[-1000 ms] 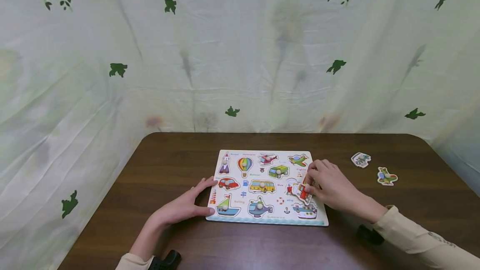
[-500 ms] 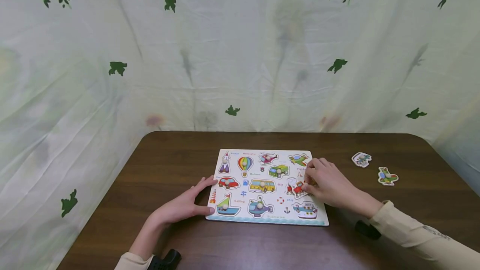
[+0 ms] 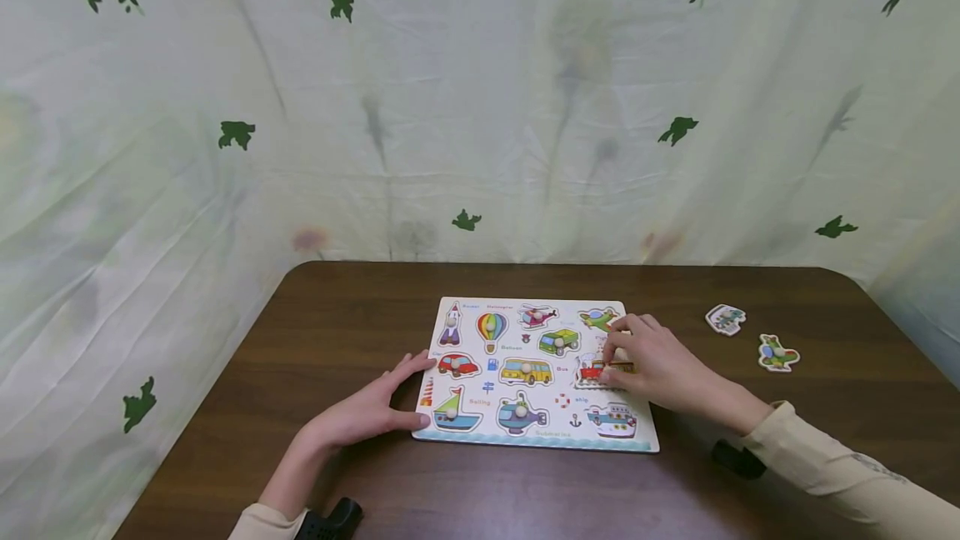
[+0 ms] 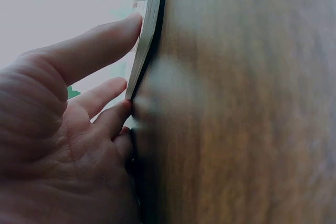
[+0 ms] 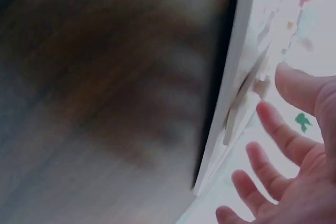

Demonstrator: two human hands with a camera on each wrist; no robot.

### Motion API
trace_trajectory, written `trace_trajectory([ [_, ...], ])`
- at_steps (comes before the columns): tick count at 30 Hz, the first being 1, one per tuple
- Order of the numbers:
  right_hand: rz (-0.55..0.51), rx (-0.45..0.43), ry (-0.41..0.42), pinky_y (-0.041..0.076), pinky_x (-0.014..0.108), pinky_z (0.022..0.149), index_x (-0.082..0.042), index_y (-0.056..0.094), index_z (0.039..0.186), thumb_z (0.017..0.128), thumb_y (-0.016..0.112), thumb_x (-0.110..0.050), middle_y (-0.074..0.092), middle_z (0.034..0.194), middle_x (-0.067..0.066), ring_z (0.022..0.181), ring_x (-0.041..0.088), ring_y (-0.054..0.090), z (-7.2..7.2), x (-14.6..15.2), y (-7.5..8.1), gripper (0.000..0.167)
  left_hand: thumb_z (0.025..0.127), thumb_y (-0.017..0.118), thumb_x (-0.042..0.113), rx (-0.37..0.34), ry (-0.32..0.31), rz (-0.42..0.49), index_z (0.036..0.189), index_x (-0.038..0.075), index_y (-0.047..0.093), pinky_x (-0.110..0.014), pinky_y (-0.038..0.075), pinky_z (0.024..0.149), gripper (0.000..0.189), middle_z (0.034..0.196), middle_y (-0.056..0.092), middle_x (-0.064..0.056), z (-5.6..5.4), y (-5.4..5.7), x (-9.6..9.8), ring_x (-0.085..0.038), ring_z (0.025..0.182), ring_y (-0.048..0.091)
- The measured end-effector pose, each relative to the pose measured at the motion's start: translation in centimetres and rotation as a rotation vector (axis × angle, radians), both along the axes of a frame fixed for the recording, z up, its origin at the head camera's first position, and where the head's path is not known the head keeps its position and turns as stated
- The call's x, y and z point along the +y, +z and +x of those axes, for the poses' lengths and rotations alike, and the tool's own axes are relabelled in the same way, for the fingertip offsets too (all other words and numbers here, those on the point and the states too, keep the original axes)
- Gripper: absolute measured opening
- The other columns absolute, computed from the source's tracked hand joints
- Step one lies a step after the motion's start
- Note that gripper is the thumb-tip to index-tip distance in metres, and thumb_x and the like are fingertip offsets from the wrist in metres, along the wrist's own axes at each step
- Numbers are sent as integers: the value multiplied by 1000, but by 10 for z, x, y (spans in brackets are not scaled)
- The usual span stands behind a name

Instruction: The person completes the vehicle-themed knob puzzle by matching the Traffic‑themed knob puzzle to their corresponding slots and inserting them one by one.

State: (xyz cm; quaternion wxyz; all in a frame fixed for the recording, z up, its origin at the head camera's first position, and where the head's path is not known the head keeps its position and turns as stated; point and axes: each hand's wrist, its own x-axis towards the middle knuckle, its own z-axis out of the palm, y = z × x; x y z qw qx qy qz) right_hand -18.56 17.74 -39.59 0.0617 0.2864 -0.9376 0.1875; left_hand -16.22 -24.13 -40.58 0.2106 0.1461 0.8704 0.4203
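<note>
A white wooden peg puzzle board (image 3: pixel 487 437) with vehicle pieces lies on the table. My left hand (image 3: pixel 360 415) holds its left edge, thumb and fingers extended; the left wrist view shows the fingertips against the board's side (image 4: pixel 144 51). At the board's right side, my right hand (image 3: pixel 660 365) pinches a red train puzzle piece (image 3: pixel 590 372) between thumb and index finger, partly covering it. In the right wrist view, the piece (image 5: pixel 239 108) sits slightly raised on the board, its knob (image 5: pixel 261 86) at the thumb and index fingertips, the other fingers (image 5: pixel 262 166) spread.
Two loose puzzle pieces lie right of the board: a white-edged one (image 3: pixel 725 320) and a green plane-like one (image 3: pixel 777 353). Pieces in the board include a yellow bus (image 3: pixel 527 372), a submarine (image 3: pixel 521 413) and a ship (image 3: pixel 612 420). A leaf-printed curtain (image 3: pixel 480 107) hangs behind the brown table (image 3: pixel 360 307).
The train piece has turned from a tilted position to nearly level with its spot on the board, shifting slightly left and up. My left hand keeps its place on the board.
</note>
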Motion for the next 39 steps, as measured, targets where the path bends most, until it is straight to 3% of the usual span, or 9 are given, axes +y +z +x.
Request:
trace_trajectory([
  [7, -66, -82, 82, 39, 48, 89, -28, 70, 89, 81, 82, -13, 58, 118, 5, 111, 29, 47, -3, 5, -1, 20, 83, 78, 29, -6, 3, -2, 150, 20, 39, -61, 17, 110, 78, 162, 14, -17, -1, 0, 0, -37, 148, 4],
  [18, -60, -62, 111, 39, 44, 84, -26, 71, 81, 78, 84, -12, 60, 109, 2, 102, 24, 47, -5, -1, -5, 19, 83, 78, 30, -14, 3, 1, 150, 19, 39, -61, 16, 110, 78, 162, 13, -18, -1, 0, 1, -38, 148, 4],
  [26, -61, -79, 122, 37, 50, 91, -28, 71, 84, 79, 83, -14, 61, 117, 6, 113, 33, 48, -7, 5, -4, 19, 83, 78, 30, -12, 0, 3, 150, 18, 39, -60, 17, 110, 78, 162, 13, -19, -1, 0, 2, -38, 148, 4],
  [39, -116, -51, -86, 36, 56, 92, -15, 73, 97, 83, 78, -7, 58, 123, 15, 116, 41, 47, -8, 67, 11, 17, 83, 78, 30, -1, -2, -6, 150, 18, 38, -59, 21, 109, 79, 162, 11, -20, 1, 2, 2, -38, 148, 5],
])
